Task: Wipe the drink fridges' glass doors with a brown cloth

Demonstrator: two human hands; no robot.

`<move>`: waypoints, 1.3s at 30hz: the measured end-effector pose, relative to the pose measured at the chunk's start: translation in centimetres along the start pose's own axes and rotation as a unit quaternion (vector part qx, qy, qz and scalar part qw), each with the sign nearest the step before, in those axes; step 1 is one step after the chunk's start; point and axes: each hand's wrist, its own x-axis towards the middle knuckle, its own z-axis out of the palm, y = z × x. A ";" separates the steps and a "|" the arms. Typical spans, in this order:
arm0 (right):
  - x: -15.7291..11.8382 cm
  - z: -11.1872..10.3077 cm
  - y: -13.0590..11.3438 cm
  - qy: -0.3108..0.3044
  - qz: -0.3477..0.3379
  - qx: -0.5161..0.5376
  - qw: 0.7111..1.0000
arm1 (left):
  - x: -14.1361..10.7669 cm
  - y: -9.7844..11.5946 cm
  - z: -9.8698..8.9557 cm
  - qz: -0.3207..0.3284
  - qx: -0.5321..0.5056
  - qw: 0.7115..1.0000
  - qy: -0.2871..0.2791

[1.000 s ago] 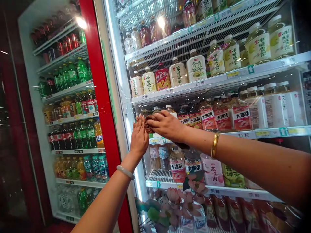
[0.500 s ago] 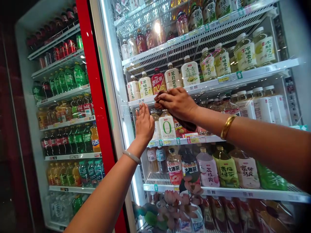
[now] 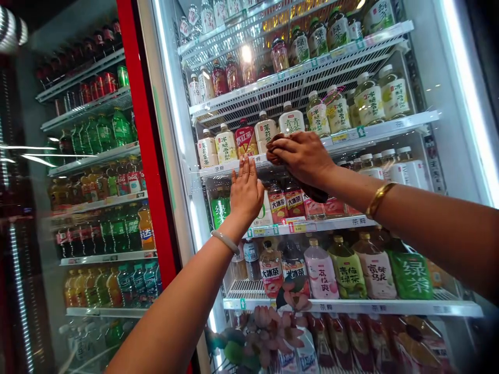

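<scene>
My left hand lies flat with fingers stretched upward against the glass door of a lit drinks cooler, and a pale bangle circles its wrist. To its right, my right hand presses a dark brown cloth to the glass, fingers bent over it. Part of the cloth hangs below the palm. A gold bangle is on the right wrist. Behind the glass, a red-labelled bottle and a white-labelled bottle stand on a shelf near the hands.
A red door frame separates this cooler from another with shelves of cans and green bottles at the left. Pink flower shapes show low on the glass. A lower shelf edge carries several large bottles.
Both hands have moved right relative to the shelves, the right one with the cloth in it. The view has shifted, showing more of the cooler's right side.
</scene>
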 end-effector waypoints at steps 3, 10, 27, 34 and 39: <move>-2.3 -1.0 0.5 0.010 0.045 -0.017 0.999 | 1.1 1.9 0.3 0.024 -0.004 0.999 -0.028; -3.4 -3.1 3.5 -0.053 -0.029 -0.013 0.998 | 4.3 7.6 1.8 -0.014 0.034 0.998 -0.051; -9.3 -8.1 10.7 -0.098 0.184 -0.044 0.977 | 9.8 16.6 5.1 0.051 0.020 0.998 -0.041; -9.9 -8.5 9.7 -0.125 0.167 -0.026 0.978 | 9.7 18.8 6.8 0.079 0.055 0.995 -0.033; -10.4 -9.5 13.1 -0.111 0.238 -0.061 0.963 | 8.7 18.9 7.5 0.127 0.063 0.990 -0.009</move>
